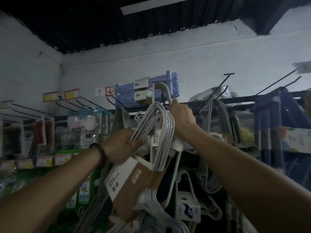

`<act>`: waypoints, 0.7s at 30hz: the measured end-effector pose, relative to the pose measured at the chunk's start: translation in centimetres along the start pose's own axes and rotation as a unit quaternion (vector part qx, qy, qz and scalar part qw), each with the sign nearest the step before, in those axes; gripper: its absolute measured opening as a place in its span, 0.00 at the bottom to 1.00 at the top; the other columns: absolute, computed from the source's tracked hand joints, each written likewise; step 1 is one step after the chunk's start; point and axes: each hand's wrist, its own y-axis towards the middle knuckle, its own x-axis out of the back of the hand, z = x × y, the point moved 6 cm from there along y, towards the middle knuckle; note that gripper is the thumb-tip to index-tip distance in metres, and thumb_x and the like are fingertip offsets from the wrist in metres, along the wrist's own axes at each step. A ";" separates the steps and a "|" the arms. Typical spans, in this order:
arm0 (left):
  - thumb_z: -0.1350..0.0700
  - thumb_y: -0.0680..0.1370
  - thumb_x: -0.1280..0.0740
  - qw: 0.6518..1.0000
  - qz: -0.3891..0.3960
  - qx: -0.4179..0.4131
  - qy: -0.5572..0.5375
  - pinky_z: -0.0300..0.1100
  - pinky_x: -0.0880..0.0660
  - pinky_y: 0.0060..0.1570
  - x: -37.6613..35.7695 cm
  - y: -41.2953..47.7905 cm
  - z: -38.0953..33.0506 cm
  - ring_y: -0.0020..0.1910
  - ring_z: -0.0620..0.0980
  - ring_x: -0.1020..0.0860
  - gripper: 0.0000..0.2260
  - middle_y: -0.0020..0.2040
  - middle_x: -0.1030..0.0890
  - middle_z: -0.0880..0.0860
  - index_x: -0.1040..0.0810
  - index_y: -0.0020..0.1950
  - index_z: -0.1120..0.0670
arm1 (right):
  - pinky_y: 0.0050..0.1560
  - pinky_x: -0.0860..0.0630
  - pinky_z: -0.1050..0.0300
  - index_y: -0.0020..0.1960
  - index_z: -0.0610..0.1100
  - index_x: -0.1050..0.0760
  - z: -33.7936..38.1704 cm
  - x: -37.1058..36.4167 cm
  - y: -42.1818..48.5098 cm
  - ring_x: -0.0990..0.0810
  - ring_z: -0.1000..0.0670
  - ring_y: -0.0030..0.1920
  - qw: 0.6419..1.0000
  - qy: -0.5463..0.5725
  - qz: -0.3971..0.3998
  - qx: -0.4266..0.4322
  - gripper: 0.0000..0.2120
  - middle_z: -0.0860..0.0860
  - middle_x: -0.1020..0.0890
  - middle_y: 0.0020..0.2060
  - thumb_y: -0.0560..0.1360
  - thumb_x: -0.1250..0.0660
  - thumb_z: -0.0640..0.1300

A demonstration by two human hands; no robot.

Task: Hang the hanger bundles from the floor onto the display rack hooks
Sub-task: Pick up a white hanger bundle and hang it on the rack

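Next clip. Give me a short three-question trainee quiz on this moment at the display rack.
1. True or false: the left hand grips the bundle of pale grey plastic hangers.
2. The stack of plastic hangers lying above both hands is: A red, B blue, C black.
3. Which hand holds the pale looped hanger hook up high?
Key: 1 true; 2 B; 3 the right hand.
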 end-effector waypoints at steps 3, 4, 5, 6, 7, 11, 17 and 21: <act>0.42 0.83 0.36 0.999 -0.015 0.034 0.019 0.32 0.31 0.28 0.0 0.6 1.2 0.25 0.39 0.27 0.17 0.29 0.24 0.46 0.18 0.44 0.51 | 0.44 0.27 0.44 0.64 0.41 0.30 0.2 -1.3 0.4 0.23 0.39 0.48 1.000 0.010 0.015 0.001 0.10 0.39 0.19 0.55 0.85 0.41 0.42; 0.41 0.83 0.35 0.999 -0.018 0.044 0.017 0.34 0.30 0.28 0.0 0.6 1.4 0.25 0.40 0.27 0.17 0.29 0.24 0.46 0.18 0.43 0.51 | 0.44 0.26 0.44 0.65 0.41 0.30 0.3 -1.8 0.5 0.22 0.39 0.48 1.000 0.005 0.020 0.005 0.10 0.39 0.19 0.55 0.84 0.40 0.42; 0.41 0.83 0.35 0.999 -0.021 0.044 0.015 0.35 0.30 0.28 0.1 0.7 1.5 0.25 0.41 0.26 0.17 0.29 0.24 0.47 0.19 0.41 0.50 | 0.44 0.26 0.44 0.65 0.41 0.30 0.3 -2.3 0.7 0.22 0.39 0.49 1.000 0.006 0.023 0.003 0.11 0.39 0.18 0.55 0.84 0.40 0.42; 0.41 0.83 0.35 0.999 -0.023 0.040 0.013 0.36 0.30 0.29 0.2 0.7 1.7 0.25 0.41 0.26 0.17 0.29 0.24 0.47 0.20 0.39 0.50 | 0.45 0.26 0.44 0.65 0.40 0.30 0.2 -2.8 1.1 0.22 0.39 0.49 1.000 0.014 0.022 -0.003 0.11 0.39 0.18 0.55 0.84 0.40 0.42; 0.42 0.83 0.35 0.999 -0.024 0.038 0.009 0.37 0.29 0.30 0.3 0.7 1.8 0.25 0.40 0.24 0.17 0.29 0.22 0.47 0.21 0.39 0.49 | 0.45 0.27 0.45 0.64 0.40 0.30 -0.1 -3.3 1.5 0.23 0.40 0.48 0.999 0.026 0.021 -0.014 0.11 0.39 0.18 0.55 0.84 0.40 0.42; 0.41 0.83 0.35 0.998 -0.033 0.052 0.017 0.43 0.18 0.42 0.4 0.8 3.0 0.36 0.40 0.16 0.11 0.40 0.14 0.47 0.17 0.49 0.45 | 0.45 0.25 0.45 0.60 0.43 0.30 -0.9 -5.4 3.1 0.19 0.39 0.51 0.998 0.051 0.014 -0.038 0.09 0.41 0.18 0.54 0.84 0.37 0.47; 0.38 0.82 0.35 0.995 -0.054 0.083 0.028 0.51 0.16 0.52 -0.2 1.4 4.7 0.47 0.43 0.15 0.13 0.50 0.13 0.44 0.15 0.56 0.43 | 0.44 0.18 0.49 0.64 0.38 0.31 -4.4 -9.5 4.2 0.16 0.44 0.44 0.994 0.021 0.067 -0.086 0.11 0.43 0.18 0.48 0.84 0.36 0.41; 0.45 0.83 0.34 0.992 -0.071 0.102 -0.001 0.45 0.18 0.51 -1.1 1.8 4.6 0.48 0.41 0.16 0.08 0.51 0.13 0.42 0.15 0.56 0.41 | 0.30 0.24 0.56 0.60 0.38 0.26 -7.1 -11.0 4.2 0.19 0.49 0.34 0.984 -0.011 0.137 -0.113 0.11 0.45 0.19 0.41 0.82 0.33 0.44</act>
